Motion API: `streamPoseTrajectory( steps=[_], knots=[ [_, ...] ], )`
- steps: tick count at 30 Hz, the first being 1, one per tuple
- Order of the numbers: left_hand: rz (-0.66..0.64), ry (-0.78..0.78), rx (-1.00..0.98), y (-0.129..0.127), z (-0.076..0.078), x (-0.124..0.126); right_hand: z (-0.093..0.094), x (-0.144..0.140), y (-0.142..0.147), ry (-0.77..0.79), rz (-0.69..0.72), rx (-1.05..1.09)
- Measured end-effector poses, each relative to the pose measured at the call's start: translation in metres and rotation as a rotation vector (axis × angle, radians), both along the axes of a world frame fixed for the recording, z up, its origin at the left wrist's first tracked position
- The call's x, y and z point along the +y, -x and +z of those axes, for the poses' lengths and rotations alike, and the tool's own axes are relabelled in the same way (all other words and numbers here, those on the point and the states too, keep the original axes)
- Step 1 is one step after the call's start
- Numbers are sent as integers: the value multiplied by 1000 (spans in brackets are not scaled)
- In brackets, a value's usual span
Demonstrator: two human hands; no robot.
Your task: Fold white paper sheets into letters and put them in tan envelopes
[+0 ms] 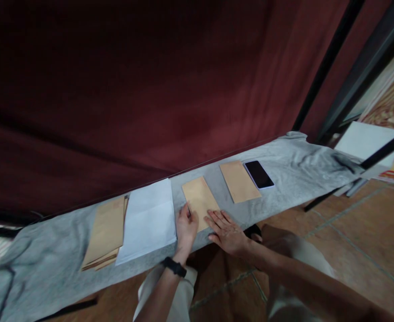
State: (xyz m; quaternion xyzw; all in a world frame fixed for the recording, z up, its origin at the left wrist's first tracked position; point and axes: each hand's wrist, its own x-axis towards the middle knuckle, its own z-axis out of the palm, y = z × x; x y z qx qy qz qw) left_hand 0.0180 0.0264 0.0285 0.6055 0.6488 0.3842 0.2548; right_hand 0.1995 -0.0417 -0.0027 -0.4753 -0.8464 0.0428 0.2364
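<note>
A brown paper envelope (200,194) lies in front of me on the grey cloth. My left hand (186,228), with a dark band at the wrist, rests at its left edge, fingers pinched around a thin dark pen (189,209) that is mostly hidden. My right hand (226,229) lies flat with spread fingers on the envelope's lower right corner. To the left is a stack of white paper sheets (150,219), and past it a pile of brown envelopes (106,230). Another brown envelope (239,181) lies to the right.
A phone (259,174) with a dark screen lies beside the right-hand envelope. The narrow bench (304,165) is draped in wrinkled grey cloth. A dark red curtain (150,89) hangs behind it. Black metal poles (327,67) stand at the right, near a white board (364,141).
</note>
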Motion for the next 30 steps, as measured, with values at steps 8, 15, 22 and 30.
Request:
streamPoseTrajectory(
  steps=[8,15,22,30],
  knots=[
    [-442,-133,568,-20,6,72,4,1,-1,9,13,-16],
    [-552,-56,689,-12,-4,122,6,-1,-4,19,24,-18],
    [-650,-67,698,-14,-10,113,5,-2,-1,47,20,-29],
    [-740,-83,705,-19,-8,86,2,1,-8,62,87,-6]
  ],
)
